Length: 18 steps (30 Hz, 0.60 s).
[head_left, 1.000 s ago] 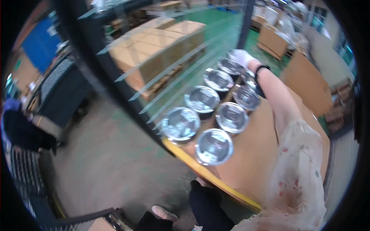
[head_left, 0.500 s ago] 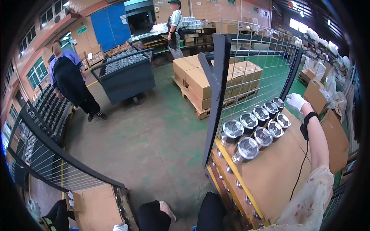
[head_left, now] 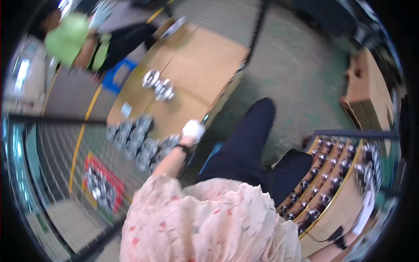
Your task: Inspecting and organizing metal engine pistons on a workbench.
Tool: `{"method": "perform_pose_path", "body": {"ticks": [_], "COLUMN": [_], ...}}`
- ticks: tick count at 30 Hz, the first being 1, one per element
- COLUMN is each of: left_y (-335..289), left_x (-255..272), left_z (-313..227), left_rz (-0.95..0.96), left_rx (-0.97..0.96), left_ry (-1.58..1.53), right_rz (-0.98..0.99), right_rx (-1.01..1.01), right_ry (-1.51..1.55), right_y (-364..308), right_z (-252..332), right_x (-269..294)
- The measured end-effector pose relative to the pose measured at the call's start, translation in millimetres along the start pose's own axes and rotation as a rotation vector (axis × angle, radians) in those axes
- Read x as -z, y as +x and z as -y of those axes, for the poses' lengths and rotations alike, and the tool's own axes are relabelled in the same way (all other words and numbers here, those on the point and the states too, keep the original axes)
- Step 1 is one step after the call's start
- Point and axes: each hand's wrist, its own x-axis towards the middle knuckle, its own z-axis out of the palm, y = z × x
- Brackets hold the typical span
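My left hand [head_left: 193,131], in a white glove with a black band at the wrist, rests by the edge of a cardboard-topped stack [head_left: 192,56]. Motion smears its fingers. Beside it, a cluster of shiny metal tumblers [head_left: 142,135] stands on the cardboard. Two more tumblers [head_left: 158,85] sit apart, farther across the same sheet. At the lower right, my right hand [head_left: 352,238] reaches past a black wristband toward the rim of the view, its fingers not readable. It is next to another layered stack [head_left: 336,218], where rows of tumblers [head_left: 325,198] show between cardboard sheets.
A co-worker in a light green top [head_left: 67,41] sits beyond the left stack, near a blue stool [head_left: 118,76]. A red crate [head_left: 102,183] of metal pieces lies behind a wire mesh panel. Cardboard boxes [head_left: 369,91] stand at the right.
The view has swung down and to the left. My left hand now shows fully beside the left stack's tumblers. My right hand, earlier at the right stack's far corner, is at the lower right rim.
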Motion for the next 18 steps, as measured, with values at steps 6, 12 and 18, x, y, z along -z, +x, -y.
{"method": "perform_pose_path", "body": {"ticks": [6,12,18], "left_y": [-27,-14,17], "left_x": [-17,31,10], "left_z": [64,135,318], "left_rz": [-0.306,-0.802,-0.786], "left_rx": [0.278,0.493,0.362], "left_ry": [0.026,0.057,-0.956], "right_rz": [0.123,0.207,0.053], "right_rx": [-0.116,-0.134,-0.226], "right_ry": [0.149,0.254,0.318], "right_y": [4,3,-8], "right_z": [36,34,-9], "right_x": [-189,-219,-195]}}
